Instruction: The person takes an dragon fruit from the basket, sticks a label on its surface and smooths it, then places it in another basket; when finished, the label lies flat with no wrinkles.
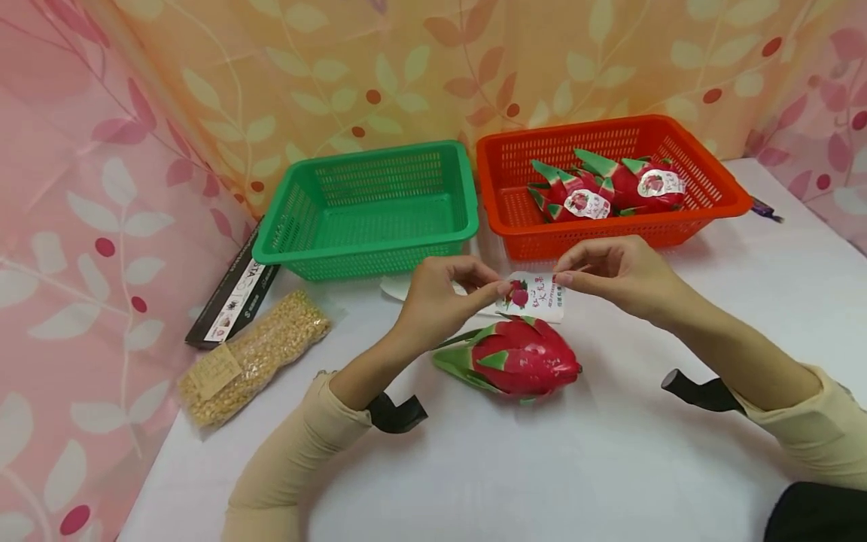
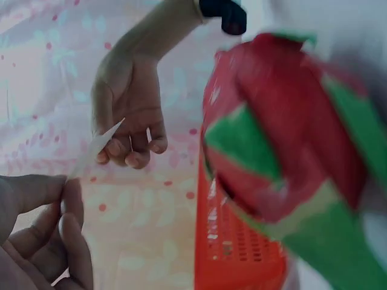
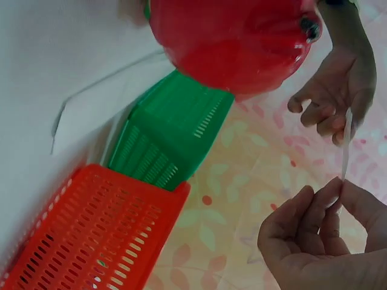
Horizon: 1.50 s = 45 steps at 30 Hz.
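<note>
Both hands stretch a small white sticker [image 1: 536, 292] printed with red fruit and red lettering between them. My left hand [image 1: 443, 297] pinches its left edge between thumb and fingertips. The right hand [image 1: 623, 277] pinches the opposite edge the same way. Just below, nearer to me, a dragon fruit [image 1: 524, 360] lies on its side on the white table, its green end to the left. In the right wrist view, the sticker [image 3: 346, 148] appears edge-on, a thin pale strip. The dragon fruit [image 2: 284, 127] fills much of the left wrist view, apart from both hands.
A green basket [image 1: 366, 252] stands at the back. Beside it, a red basket [image 1: 609, 233] holds two labelled dragon fruits [image 1: 626, 188]. At left lie a bag of yellowish beans or grains [image 1: 260, 354] and a black box [image 1: 233, 301]. White sheets [image 1: 394, 287] lie partly behind the left hand.
</note>
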### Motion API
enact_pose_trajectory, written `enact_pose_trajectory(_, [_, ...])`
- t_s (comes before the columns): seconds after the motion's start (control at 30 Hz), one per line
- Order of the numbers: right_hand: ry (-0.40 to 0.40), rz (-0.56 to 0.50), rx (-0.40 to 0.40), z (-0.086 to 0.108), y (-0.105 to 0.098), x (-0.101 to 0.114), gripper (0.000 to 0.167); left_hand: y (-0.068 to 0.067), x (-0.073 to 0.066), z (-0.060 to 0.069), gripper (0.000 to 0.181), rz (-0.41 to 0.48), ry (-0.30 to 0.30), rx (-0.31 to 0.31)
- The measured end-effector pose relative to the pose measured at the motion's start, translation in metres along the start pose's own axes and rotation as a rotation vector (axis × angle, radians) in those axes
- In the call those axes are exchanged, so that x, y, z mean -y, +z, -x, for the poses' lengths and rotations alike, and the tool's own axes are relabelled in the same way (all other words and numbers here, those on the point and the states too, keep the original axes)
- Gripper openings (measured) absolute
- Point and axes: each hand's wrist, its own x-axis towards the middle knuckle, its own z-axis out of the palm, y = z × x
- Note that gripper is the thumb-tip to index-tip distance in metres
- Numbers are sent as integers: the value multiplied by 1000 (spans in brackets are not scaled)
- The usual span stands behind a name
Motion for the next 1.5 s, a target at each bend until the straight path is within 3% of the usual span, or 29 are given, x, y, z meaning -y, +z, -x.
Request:
enact_pose_trajectory(0.2, [13,6,165,8,6,-7,14,12,6,25,10,148,-138,146])
enact_pose_trajectory(0.3, [7,9,219,11,11,-15,11,22,13,35,11,153,-181,160])
enact_pose_trajectory(0.4, [4,-10,250,11,14,-21,10,31,19,40,12,102,-186,138])
enact_pose_trajectory(0.47, [5,-13,257,11,15,-25,9,37,22,43,11,43,-171,109])
enact_pose_trajectory(0.7, [13,-11,291,8,17,-32,10,48,24,47,6,-233,-9,3])
enact_pose_trajectory(1.2, [14,34,251,11,23,-40,10,49,20,40,20,-485,57,30])
enact_pose_trajectory(1.33, [6,-31,230,12,25,-41,18,49,20,40,27,-574,69,18])
enact_pose_trajectory(1.4, [10,-80,214,14,25,-41,20,49,20,40,27,-585,84,5])
enact_pose_trajectory(1.5, [-51,-92,220,16,25,-43,13,50,21,40,19,-560,149,5])
